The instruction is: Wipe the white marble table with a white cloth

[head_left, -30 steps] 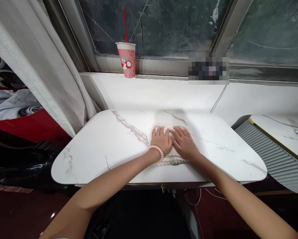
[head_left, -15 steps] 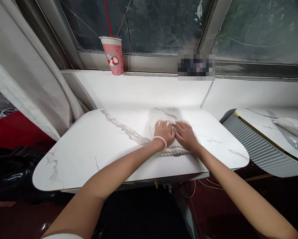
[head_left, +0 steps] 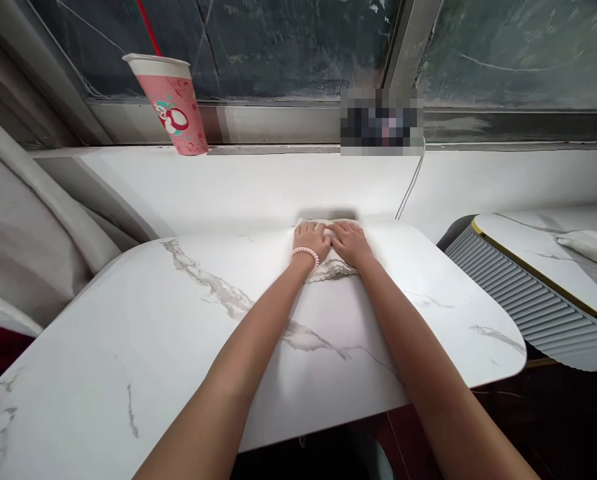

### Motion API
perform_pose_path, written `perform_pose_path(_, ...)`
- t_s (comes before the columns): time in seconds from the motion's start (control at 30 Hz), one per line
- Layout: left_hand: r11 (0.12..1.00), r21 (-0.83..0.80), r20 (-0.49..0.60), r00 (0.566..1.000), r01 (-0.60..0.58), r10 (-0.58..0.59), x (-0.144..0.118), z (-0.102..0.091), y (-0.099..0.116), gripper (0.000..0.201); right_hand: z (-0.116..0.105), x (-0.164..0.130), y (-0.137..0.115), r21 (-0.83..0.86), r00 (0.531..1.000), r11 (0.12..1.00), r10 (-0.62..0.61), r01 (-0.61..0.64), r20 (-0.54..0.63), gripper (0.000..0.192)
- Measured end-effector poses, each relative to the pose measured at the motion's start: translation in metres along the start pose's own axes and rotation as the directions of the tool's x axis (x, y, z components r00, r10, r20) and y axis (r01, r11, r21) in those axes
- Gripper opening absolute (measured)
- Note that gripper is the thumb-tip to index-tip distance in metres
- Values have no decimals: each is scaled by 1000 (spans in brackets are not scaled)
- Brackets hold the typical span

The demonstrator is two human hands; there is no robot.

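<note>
My left hand (head_left: 310, 241), with a pink coiled band (head_left: 308, 253) round its wrist, lies flat on a white cloth (head_left: 334, 269) near the table's far edge. Beside it, close to its thumb, my right hand (head_left: 351, 245) presses on the same cloth with its fingers stretched out. The cloth is folded or bunched and has a wavy front edge. It rests on the white marble-patterned table (head_left: 178, 333), partly covered by both hands.
A pink paper cup (head_left: 178, 110) with a red straw stands on the window sill at the left. A blurred-out dark item (head_left: 382, 123) sits further right, a thin cable (head_left: 411, 180) hanging below it. A curtain (head_left: 33, 220) hangs left; a ribbed-sided second table (head_left: 513, 293) stands right.
Both hands have pushed the cloth away from me across the table towards the wall. The head view has shifted closer, so the cup looks larger and further left.
</note>
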State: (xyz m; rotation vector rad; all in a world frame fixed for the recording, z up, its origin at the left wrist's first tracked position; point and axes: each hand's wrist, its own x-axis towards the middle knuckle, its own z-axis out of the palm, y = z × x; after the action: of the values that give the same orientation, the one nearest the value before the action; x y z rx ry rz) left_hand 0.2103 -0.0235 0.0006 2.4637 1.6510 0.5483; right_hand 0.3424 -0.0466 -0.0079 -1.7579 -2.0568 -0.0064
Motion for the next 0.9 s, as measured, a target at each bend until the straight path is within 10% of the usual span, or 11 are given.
perform_pose_path(0.47,996,87,-21,1000,4,-2,9,8,16,43,-1,4,24,-29,998,998,-55,55,2,44)
perform_pose_path(0.9,988,36,71,987,-148,146,-122,8,111,53,-61,-160,47,-61,988,988,-146,144,-39,47)
